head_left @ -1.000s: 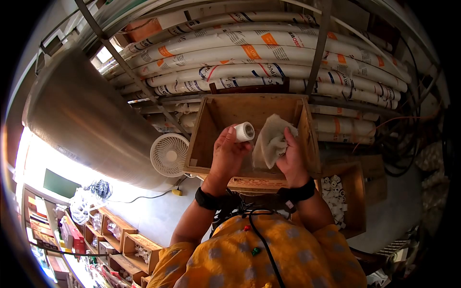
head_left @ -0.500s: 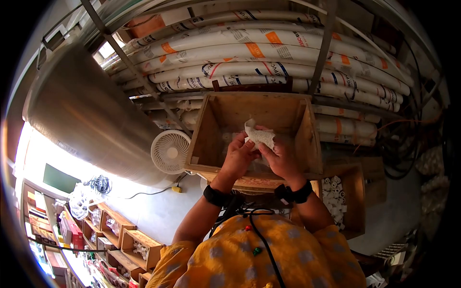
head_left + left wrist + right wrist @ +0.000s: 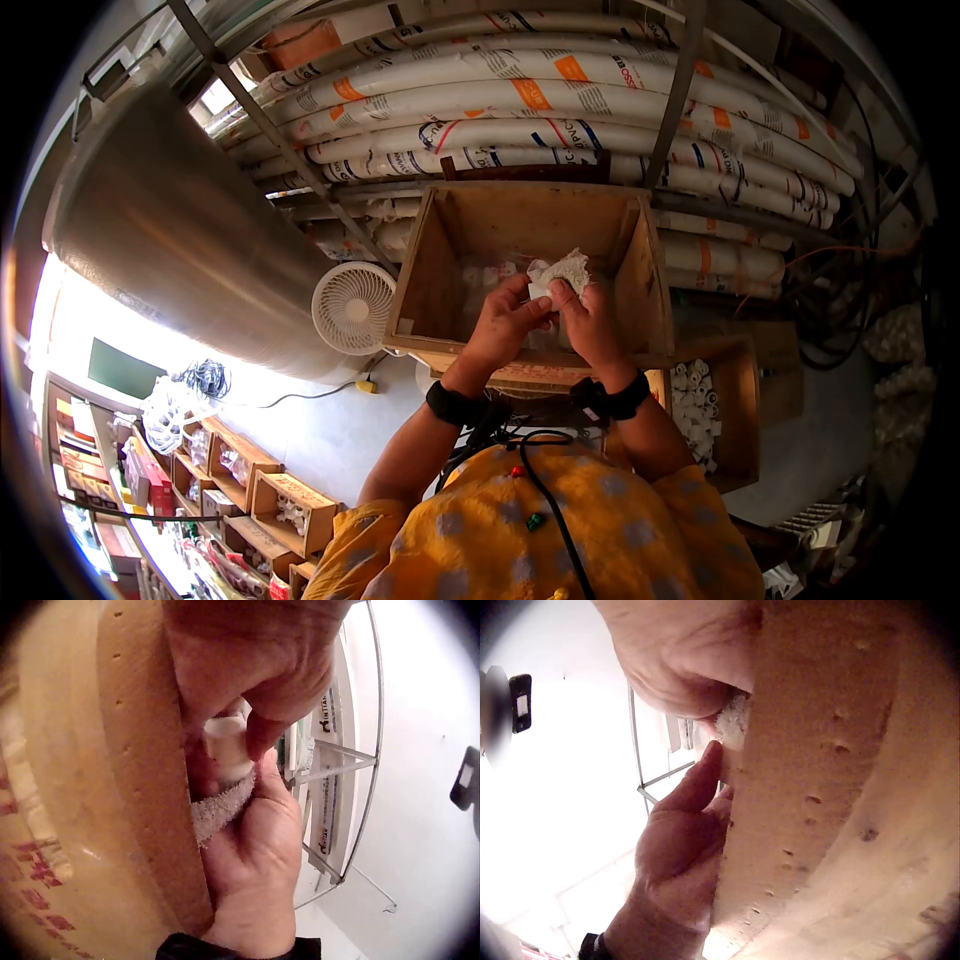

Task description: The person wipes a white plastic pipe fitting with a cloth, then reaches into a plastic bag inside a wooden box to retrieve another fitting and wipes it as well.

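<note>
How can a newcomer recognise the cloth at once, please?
Find the large wooden box in front of the stacked white pipes. At its opening, the left hand and right hand meet, with the cloth at their fingers. It is whitish and rough, unlike the smooth, round fitting against it.

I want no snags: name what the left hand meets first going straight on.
Past the white fitting it holds, the left hand would probably meet the pale cloth first, though depth is unclear.
</note>
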The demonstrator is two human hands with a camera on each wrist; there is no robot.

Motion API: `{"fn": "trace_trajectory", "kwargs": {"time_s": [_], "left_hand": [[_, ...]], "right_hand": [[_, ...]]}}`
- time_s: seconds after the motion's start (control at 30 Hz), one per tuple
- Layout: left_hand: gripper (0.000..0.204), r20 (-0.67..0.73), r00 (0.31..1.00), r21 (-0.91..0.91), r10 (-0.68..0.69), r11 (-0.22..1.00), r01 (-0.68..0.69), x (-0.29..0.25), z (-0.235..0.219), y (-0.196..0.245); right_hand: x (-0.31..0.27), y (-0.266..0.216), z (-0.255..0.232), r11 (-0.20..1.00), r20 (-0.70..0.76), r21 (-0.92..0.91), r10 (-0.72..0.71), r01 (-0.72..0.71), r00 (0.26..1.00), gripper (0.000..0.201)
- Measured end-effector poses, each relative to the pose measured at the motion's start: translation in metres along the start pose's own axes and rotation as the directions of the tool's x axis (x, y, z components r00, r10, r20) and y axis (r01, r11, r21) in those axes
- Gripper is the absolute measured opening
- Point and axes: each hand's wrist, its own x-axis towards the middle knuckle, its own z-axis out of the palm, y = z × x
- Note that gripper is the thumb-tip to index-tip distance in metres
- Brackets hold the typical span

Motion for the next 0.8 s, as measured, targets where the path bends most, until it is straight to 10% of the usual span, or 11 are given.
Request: {"fn": "trace_trajectory", "kwargs": {"time_s": [0.3,0.6,0.8], "left_hand": [[0.032,-0.074,0.995,0.041,0.059,0.998,-0.056,0.002,-0.001,-0.009],[0.031,-0.119,0.989,0.042,0.088,0.996,-0.084,0.004,-0.008,-0.012],[0.032,-0.124,0.986,0.075,0.115,0.992,-0.106,0.005,-0.009,-0.013]], "right_hand": [[0.005,0.000,-0.006,0.956,-0.215,0.277,0.157,-0.094,0.964,0.033],[0.002,-0.022,-0.005,0.975,0.213,-0.076,-0.187,0.207,0.959,0.043],[0.000,-0.009,-0.008,0.964,0.144,0.258,-0.098,0.058,0.985,0.048]]}}
